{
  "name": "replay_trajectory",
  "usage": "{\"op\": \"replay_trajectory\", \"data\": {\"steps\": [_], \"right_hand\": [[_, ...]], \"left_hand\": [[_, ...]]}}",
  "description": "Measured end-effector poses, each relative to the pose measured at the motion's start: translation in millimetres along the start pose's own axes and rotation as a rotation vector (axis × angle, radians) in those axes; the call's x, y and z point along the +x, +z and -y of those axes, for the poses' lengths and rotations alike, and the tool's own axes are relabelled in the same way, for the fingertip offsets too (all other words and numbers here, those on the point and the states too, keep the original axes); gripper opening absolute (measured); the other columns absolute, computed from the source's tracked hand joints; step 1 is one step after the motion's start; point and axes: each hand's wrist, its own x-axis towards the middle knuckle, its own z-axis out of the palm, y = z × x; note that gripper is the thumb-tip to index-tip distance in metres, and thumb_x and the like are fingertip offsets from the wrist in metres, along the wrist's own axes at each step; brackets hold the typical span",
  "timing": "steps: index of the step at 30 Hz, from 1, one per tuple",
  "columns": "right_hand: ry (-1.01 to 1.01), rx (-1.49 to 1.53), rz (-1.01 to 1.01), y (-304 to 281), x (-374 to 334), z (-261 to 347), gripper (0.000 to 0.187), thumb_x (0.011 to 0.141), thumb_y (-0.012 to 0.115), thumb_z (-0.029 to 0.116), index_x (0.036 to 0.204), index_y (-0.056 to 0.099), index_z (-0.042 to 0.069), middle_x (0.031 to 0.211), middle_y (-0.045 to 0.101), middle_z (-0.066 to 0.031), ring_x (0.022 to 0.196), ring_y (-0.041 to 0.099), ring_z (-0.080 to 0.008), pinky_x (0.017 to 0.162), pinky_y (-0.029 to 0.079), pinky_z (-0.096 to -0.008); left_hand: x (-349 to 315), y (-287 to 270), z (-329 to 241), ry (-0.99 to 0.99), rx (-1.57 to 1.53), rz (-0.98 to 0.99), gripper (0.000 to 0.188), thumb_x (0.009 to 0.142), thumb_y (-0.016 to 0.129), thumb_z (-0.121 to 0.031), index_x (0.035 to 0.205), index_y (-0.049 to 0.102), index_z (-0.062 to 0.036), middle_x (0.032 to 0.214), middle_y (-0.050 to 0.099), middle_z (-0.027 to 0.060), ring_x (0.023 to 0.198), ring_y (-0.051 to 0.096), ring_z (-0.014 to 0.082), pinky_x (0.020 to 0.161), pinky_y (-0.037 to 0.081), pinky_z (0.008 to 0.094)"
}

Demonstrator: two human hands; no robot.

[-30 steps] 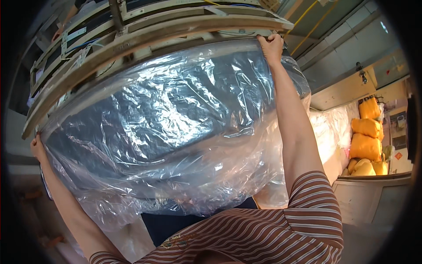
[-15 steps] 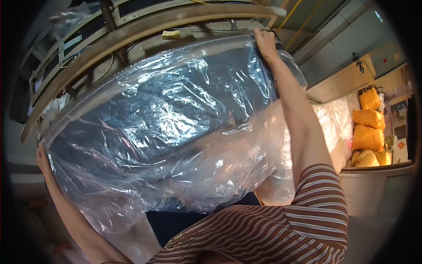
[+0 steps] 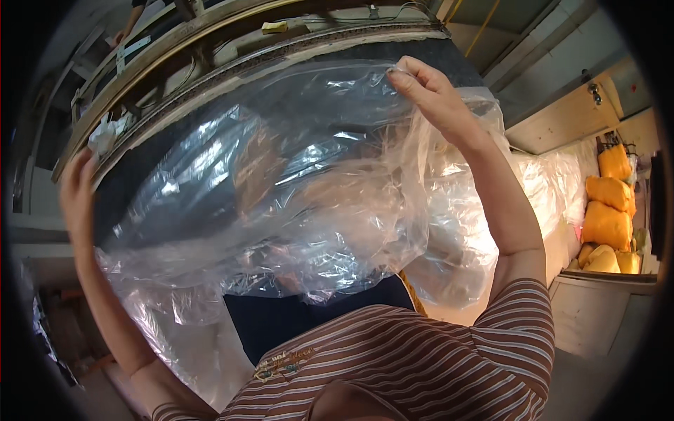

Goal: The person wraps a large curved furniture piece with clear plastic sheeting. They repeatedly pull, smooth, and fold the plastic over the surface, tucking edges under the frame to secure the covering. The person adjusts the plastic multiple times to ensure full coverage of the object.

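Note:
A clear plastic sheet (image 3: 337, 186) spreads in creased, shiny folds over a dark flat surface (image 3: 158, 158) and hangs toward my body. My right hand (image 3: 432, 91) pinches its far right edge between thumb and fingers, lifted near the surface's far right part. At the left end of the surface, my left hand (image 3: 77, 193) is off the sheet, its fingers stretched out beside the end of a long bar (image 3: 119, 116). The sheet's left part lies slack below that hand.
A dark, rough-edged strip (image 3: 302, 38) runs along the surface's far side, with a small yellow block (image 3: 274, 27) beyond. More clear plastic (image 3: 456, 231) piles up at right. Orange-yellow bundles (image 3: 607, 223) sit farther right. Another person's arm (image 3: 130, 27) shows at upper left.
My left hand has let go of the sheet's left corner and moved up. My right hand has drawn its edge nearer, baring the far strip. The long bar now sits farther away.

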Motion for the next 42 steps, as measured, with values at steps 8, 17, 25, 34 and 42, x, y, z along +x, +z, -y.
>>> {"op": "replay_trajectory", "data": {"steps": [8, 17, 25, 34, 42], "right_hand": [[-0.217, -0.292, -0.068, 1, -53, 17, 0.023, 0.083, 0.068, 0.021, 0.073, 0.056, 0.004, 0.066, 0.046, 0.0005, 0.065, 0.045, -0.0099, 0.057, 0.036, -0.0271], [0.730, -1.279, 0.581, -162, -372, -204, 0.027, 0.078, 0.067, 0.042, 0.082, 0.070, 0.016, 0.089, 0.068, -0.0059, 0.094, 0.059, -0.0275, 0.079, 0.050, -0.0416], [1.012, -1.649, -0.054, -328, -372, -251, 0.022, 0.087, 0.048, 0.011, 0.101, 0.065, 0.012, 0.097, 0.065, -0.0104, 0.091, 0.063, -0.0241, 0.071, 0.053, -0.0432], [-0.187, -0.757, -1.066, -355, -1, -45, 0.040, 0.089, 0.059, 0.029, 0.116, 0.060, 0.001, 0.095, 0.063, -0.0104, 0.089, 0.059, -0.0198, 0.079, 0.045, -0.0313], [0.048, -1.092, -0.211, -143, 6, -121, 0.039, 0.095, 0.046, 0.034, 0.123, 0.056, 0.008, 0.127, 0.054, -0.0203, 0.121, 0.049, -0.0351, 0.100, 0.037, -0.0405]], "left_hand": [[-52, 216, -265, 0.061, -0.649, 0.412, 0.014, 0.087, 0.062, -0.013, 0.092, 0.062, 0.0004, 0.086, 0.062, 0.0090, 0.079, 0.058, 0.0175, 0.073, 0.045, 0.0263], [-54, 179, -90, 0.040, -0.241, 0.155, 0.016, 0.092, 0.057, -0.013, 0.094, 0.063, 0.0012, 0.089, 0.061, 0.0034, 0.087, 0.056, 0.0123, 0.080, 0.043, 0.0249], [-71, 4, 34, -0.069, 0.034, 0.340, 0.020, 0.094, 0.057, -0.020, 0.091, 0.060, -0.0004, 0.082, 0.051, -0.0032, 0.075, 0.043, 0.0053, 0.069, 0.036, 0.0195], [-41, -20, 103, -0.385, -0.068, 0.029, 0.027, 0.089, 0.064, -0.036, 0.095, 0.069, -0.0101, 0.077, 0.053, -0.0100, 0.069, 0.041, 0.0021, 0.058, 0.030, 0.0204], [-91, 0, 80, -0.171, 0.232, -0.005, 0.031, 0.082, 0.067, -0.021, 0.107, 0.063, -0.0028, 0.104, 0.059, 0.0119, 0.101, 0.058, 0.0237, 0.091, 0.045, 0.0327]]}}
